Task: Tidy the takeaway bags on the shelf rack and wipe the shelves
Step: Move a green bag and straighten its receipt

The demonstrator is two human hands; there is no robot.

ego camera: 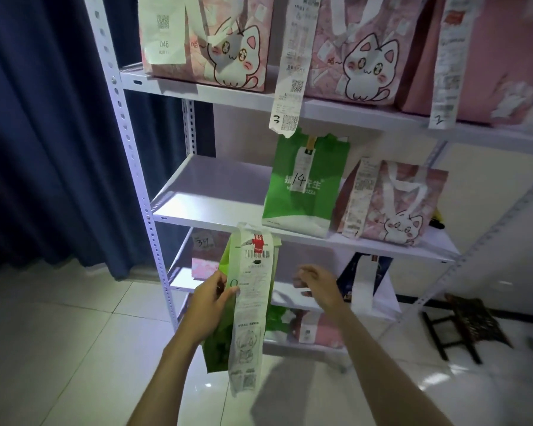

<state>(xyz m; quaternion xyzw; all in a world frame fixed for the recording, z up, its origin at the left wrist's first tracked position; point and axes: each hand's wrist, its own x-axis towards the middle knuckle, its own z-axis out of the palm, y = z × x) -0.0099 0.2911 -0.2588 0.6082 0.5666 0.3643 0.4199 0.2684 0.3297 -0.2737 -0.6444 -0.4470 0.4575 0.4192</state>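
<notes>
Before the shelf rack (142,192) — left hand (208,305) fingers pinching green bag (219,342), right hand (316,285) loosely curled.

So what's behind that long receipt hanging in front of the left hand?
A green bag, held by the left hand, sits behind the long receipt. The strip covers its middle, so any print there is hidden.

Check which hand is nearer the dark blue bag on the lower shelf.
Right. The right hand hovers just left of the dark blue bag; the left hand is farther left, gripping the green bag with the long white receipt.
</notes>
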